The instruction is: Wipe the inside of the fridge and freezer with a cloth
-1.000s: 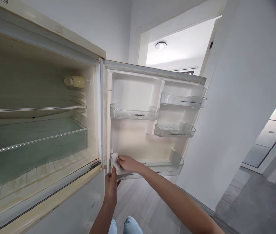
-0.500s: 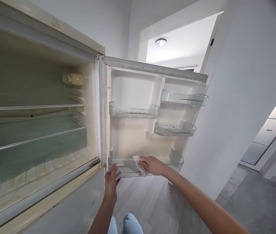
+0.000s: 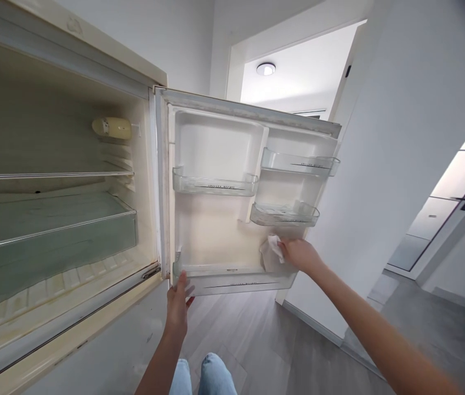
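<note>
The fridge door (image 3: 211,236) stands wide open, its inner side facing me. My left hand (image 3: 179,304) grips the left end of the clear bottom door shelf (image 3: 224,284), thumb inside and fingers around the front. A white cloth or wipe (image 3: 271,253) is pinched in my right hand (image 3: 300,255), above the right part of that shelf and close to the door's inner panel. Whether the wipe touches the panel or the shelf I cannot tell. Higher up, clear door pockets hang at the left (image 3: 216,185) and at the right (image 3: 285,215).
To the left is the open fridge compartment with a glass shelf (image 3: 51,176), a greenish clear drawer (image 3: 55,255) and a cream lamp cover (image 3: 112,128). A white wall (image 3: 364,164) stands behind the door's right edge. Below lies the grey floor (image 3: 253,329), with my knees near it.
My right hand has moved right and a little up with the wipe, from the shelf's middle toward its right end. My left hand keeps its hold. The view has shifted slightly.
</note>
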`<state>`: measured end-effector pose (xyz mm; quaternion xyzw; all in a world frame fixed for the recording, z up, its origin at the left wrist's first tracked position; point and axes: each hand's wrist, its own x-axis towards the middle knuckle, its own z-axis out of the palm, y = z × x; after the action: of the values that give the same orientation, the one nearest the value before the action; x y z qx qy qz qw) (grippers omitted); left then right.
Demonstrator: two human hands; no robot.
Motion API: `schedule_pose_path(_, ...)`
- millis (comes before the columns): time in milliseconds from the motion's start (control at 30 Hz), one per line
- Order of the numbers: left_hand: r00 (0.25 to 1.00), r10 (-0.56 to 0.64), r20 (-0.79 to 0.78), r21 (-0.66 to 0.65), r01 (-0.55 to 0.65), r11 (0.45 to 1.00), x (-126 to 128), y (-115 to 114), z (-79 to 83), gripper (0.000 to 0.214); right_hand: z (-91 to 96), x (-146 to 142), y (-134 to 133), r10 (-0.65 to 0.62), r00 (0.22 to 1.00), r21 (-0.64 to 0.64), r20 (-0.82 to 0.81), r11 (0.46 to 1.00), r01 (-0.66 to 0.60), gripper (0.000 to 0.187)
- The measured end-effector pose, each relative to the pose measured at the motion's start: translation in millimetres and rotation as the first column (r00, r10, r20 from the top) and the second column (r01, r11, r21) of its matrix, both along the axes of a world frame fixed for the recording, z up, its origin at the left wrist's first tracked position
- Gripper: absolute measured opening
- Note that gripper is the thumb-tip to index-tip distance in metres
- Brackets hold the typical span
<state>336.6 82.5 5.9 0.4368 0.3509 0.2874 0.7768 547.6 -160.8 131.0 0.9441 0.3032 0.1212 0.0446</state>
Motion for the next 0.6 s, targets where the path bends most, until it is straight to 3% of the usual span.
schedule_pose_path(100,1.0,-0.003,0.008,0.007,0.003,1.0,1,0,0.0,0.072,-11.9,-8,4,0.057,0.988,-0.098,-0.143,0.993,-0.071,0.042)
schedule_pose_path(200,1.0,-0.017,0.002,0.013,0.017,1.0,2,1,-3.9,0.075,-23.5,-6,11,0.02,0.943,-0.135,-0.332,0.988,-0.068,0.043)
schedule_pose_path(367,1.0,0.004,-0.004,0.008,-0.004,1.0,2,2,-7.3,0.077,-26.0,1,27,0.066,0.893,-0.181,-0.445,0.97,-0.162,0.034)
schedule_pose_path(600,1.0,0.018,-0.009,0.005,-0.018,1.0,0,2,-5.6,0.074,-31.7,-29,69,0.26,0.809,0.053,-0.528,0.96,-0.274,0.033)
